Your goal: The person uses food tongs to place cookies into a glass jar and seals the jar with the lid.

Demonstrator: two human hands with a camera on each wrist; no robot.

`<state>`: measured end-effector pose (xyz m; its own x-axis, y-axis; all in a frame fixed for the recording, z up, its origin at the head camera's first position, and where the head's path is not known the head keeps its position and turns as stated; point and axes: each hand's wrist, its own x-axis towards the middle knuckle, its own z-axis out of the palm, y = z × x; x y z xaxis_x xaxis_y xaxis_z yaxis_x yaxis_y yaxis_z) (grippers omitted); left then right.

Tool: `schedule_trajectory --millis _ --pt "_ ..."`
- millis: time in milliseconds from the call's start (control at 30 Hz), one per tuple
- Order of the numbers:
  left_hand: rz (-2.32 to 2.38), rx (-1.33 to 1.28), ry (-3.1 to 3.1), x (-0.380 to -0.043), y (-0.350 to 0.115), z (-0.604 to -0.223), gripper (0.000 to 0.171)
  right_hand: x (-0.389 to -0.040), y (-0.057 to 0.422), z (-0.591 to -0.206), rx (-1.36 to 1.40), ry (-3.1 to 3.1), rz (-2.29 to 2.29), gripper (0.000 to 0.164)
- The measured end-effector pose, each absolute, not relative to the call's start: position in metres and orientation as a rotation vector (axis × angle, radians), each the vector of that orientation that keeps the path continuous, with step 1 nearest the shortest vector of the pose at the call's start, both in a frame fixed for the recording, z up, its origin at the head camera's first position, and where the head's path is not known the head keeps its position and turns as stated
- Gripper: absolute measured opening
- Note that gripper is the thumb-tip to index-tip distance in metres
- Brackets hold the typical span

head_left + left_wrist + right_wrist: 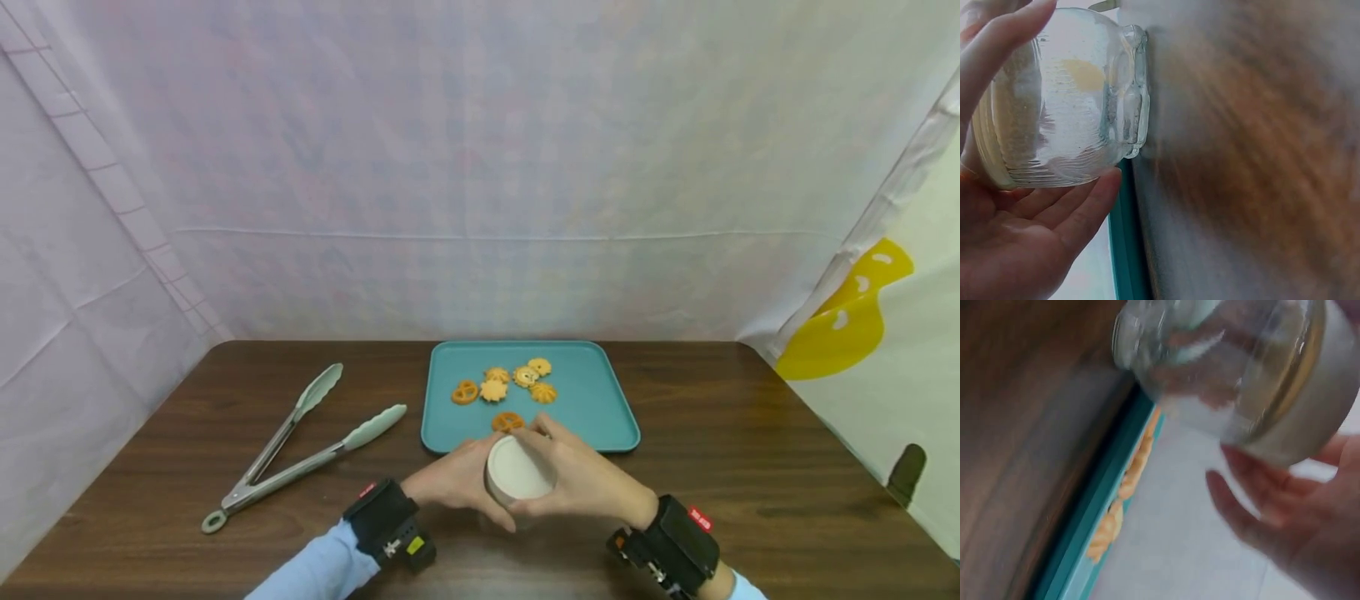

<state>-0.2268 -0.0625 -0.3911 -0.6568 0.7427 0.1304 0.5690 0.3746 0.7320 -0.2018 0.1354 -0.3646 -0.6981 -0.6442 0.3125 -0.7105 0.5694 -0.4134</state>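
Note:
A clear glass jar (pixel 1075 94) with a whitish round lid (pixel 519 468) is between my two hands, just in front of the tray. The left hand (pixel 459 479) grips the jar from its left, thumb and fingers spread around it. From the other side the right hand (pixel 581 477) holds it near the lid. The jar's ridged glass looks largely see-through, and its base points down at the table. Whether the base touches the wood I cannot tell. Behind the hands, a blue-green tray (pixel 596 408) carries several cookies (pixel 493 390) and pretzel-shaped biscuits (pixel 465 392).
Spread tongs (pixel 300 469) with pale tips lie on the dark wooden table (pixel 720 433), left of the tray. A white cloth (pixel 465 167) hangs behind the table's far edge. At the right, a yellow shape (pixel 840 333) shows on the side cloth.

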Motion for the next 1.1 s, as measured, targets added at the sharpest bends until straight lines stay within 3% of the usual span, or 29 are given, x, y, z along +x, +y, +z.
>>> schedule_trajectory --millis 200,367,500,700,1100 --pt "1.168 1.139 2.389 -0.225 -0.063 -0.389 0.088 -0.184 0.119 -0.372 0.824 -2.591 0.455 0.090" --pt "1.176 1.138 2.399 -0.224 -0.064 -0.389 0.090 -0.175 0.111 -0.376 0.717 -2.515 0.287 0.084" --pt "1.163 1.143 2.406 -0.224 -0.063 -0.388 0.090 -0.176 0.111 -0.375 0.747 -2.491 0.252 0.076" --pt "1.178 1.119 2.377 -0.225 -0.064 -0.388 0.088 -0.182 0.117 -0.372 0.837 -2.536 0.322 0.077" --pt "1.149 1.125 2.437 -0.225 -0.064 -0.390 0.088 -0.203 0.136 -0.367 1.156 -2.674 0.776 0.071"
